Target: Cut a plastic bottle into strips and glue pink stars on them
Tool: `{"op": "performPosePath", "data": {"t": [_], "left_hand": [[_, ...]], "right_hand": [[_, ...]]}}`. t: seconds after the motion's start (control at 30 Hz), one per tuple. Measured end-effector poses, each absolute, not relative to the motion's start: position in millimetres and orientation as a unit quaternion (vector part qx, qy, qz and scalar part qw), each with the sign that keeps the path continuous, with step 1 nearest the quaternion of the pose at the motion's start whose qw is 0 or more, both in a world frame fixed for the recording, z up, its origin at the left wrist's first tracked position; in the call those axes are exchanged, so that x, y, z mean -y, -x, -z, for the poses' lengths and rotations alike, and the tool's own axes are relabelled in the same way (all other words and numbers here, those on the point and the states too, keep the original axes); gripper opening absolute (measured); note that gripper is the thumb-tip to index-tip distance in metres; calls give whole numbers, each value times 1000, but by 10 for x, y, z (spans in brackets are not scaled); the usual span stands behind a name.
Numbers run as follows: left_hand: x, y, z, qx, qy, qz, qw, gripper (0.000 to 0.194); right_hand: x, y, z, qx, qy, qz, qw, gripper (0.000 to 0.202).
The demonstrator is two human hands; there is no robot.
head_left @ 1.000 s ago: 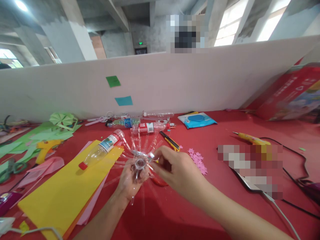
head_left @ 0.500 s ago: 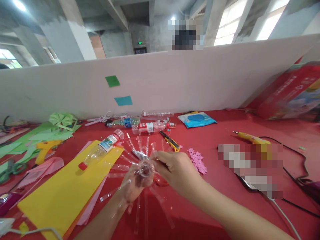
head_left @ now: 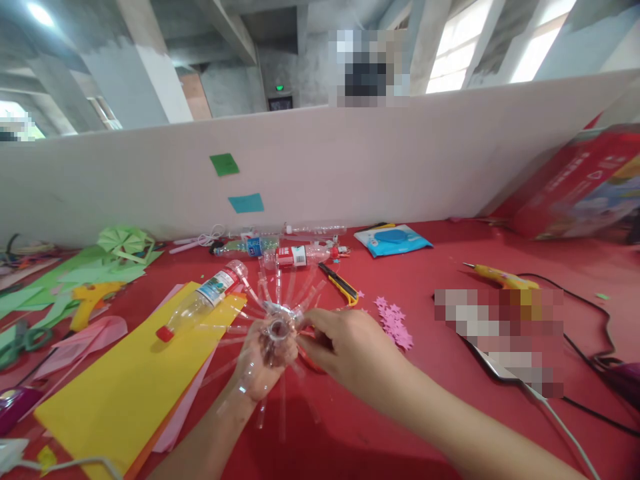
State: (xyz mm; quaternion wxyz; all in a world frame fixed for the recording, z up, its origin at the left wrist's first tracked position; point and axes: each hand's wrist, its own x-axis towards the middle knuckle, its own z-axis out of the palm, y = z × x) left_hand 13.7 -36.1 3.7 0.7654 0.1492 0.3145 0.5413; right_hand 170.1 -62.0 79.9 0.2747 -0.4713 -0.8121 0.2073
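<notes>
A clear plastic bottle (head_left: 278, 329), cut into many thin strips that fan out around its neck, is in my left hand (head_left: 257, 367). My left fingers are closed around it, with the open mouth facing me. My right hand (head_left: 345, 337) is closed in a pinch at the right side of the bottle's neck, seemingly on one of the strips; the fingertips are partly hidden. Below my right hand shows part of an orange-red loop (head_left: 313, 362), and a silvery piece (head_left: 277, 308) shows behind the neck; whether they belong together I cannot tell.
A yellow box cutter (head_left: 340, 285) and pink paper stars (head_left: 393, 323) lie beyond my right hand. To the left are yellow paper (head_left: 130, 387), a labelled bottle (head_left: 205, 299) and a glue gun (head_left: 93, 300). Another yellow tool with a cord (head_left: 500, 275) lies right.
The cut bottle and my left hand have shifted slightly left, and the strips have turned a little. My right hand has stayed close beside the neck, still pinched.
</notes>
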Motion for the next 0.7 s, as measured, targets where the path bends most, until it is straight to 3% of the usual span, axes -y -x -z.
{"op": "performPosePath", "data": {"t": [0.37, 0.7], "left_hand": [[366, -139, -36, -315, -164, -545, 759, 9], [390, -209, -15, -340, -160, -539, 754, 24]], "right_hand": [[587, -1683, -732, 833, 461, -181, 245, 10], [569, -1623, -628, 829, 458, -188, 259, 15]]}}
